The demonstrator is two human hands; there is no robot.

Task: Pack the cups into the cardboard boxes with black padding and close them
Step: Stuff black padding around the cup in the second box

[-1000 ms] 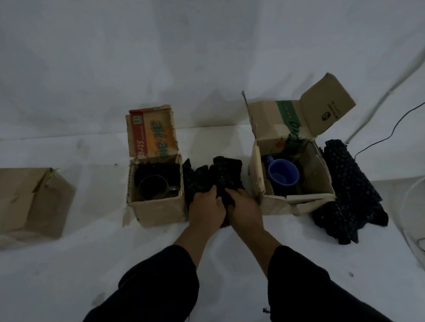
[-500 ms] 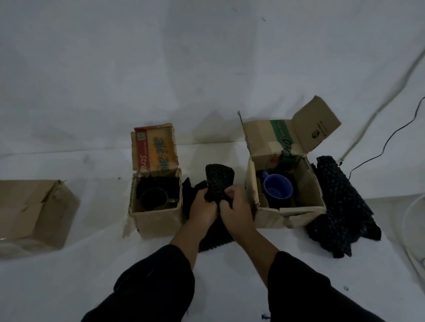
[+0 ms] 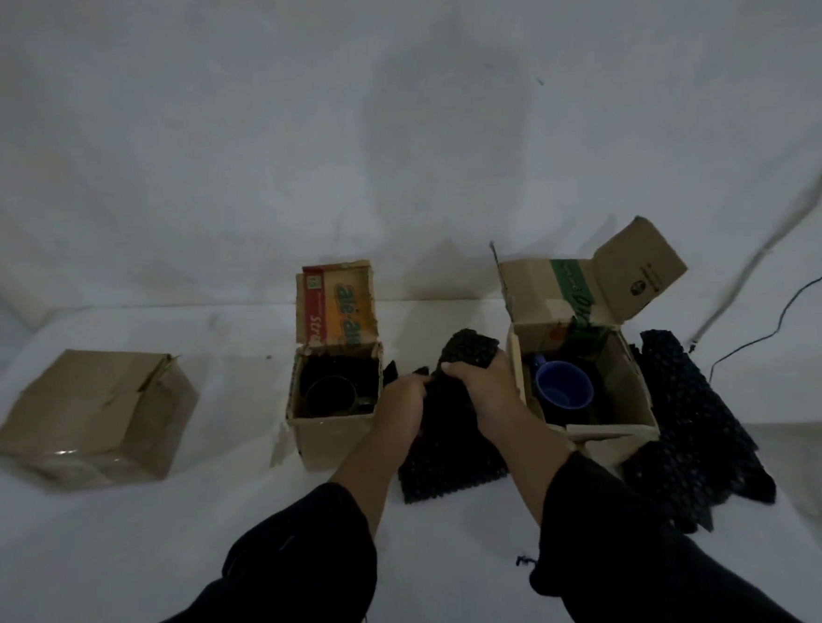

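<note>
Nearest the camera, two dark sleeves (image 3: 291,577) reach forward over a white cloth (image 3: 124,550). A small dark scrap of thread (image 3: 523,560) lies on the cloth by the right cuff.

Ahead of the sleeves, a black padding sheet (image 3: 451,459) rests its near edge on the cloth, and its far end is lifted and curled over. Both hands clench this sheet. The left hand (image 3: 401,404) has its fingers curled into the sheet's left edge. The right hand (image 3: 487,388) grasps the rolled upper part, with fingertips dug into the bumpy surface.

Just left of the padding sheet stands an open cardboard box (image 3: 330,438). It is lined with dark padding and holds a dark cup (image 3: 330,395), mouth up. Its orange printed flap (image 3: 338,306) stands upright at the back.

Just right of the padding sheet stands a second open box (image 3: 633,393). A blue cup (image 3: 564,385) sits inside it, mouth up, on dark padding. This box's back flaps are raised, one with a green band.

Beyond that box, further right of the padding sheet, a loose heap of black padding (image 3: 689,418) lies on the cloth, touching the box's side.

Well to the left of the padding sheet, a closed cardboard box (image 3: 90,416) sits tilted, apart from the others.

Far right and behind the padding sheet, a thin black cable (image 3: 788,304) trails along the white backdrop.
</note>
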